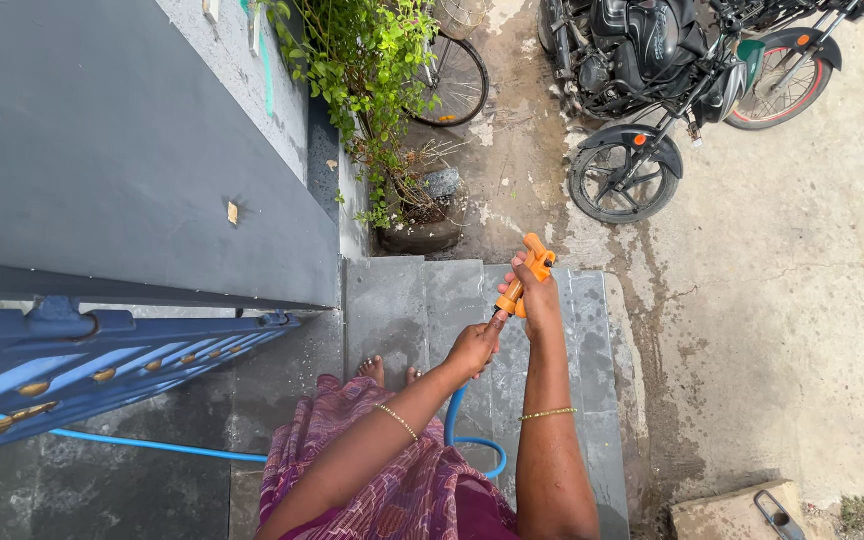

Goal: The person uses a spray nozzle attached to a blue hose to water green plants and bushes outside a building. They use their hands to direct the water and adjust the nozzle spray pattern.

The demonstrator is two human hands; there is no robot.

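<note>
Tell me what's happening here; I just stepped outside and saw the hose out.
A person stands barefoot on grey stone steps by a blue gate. The right hand grips an orange spray nozzle, pointed away over the wet concrete yard. The left hand holds the blue hose just behind the nozzle. The hose loops down and trails off under the gate. A potted plant and a parked motorcycle stand ahead.
</note>
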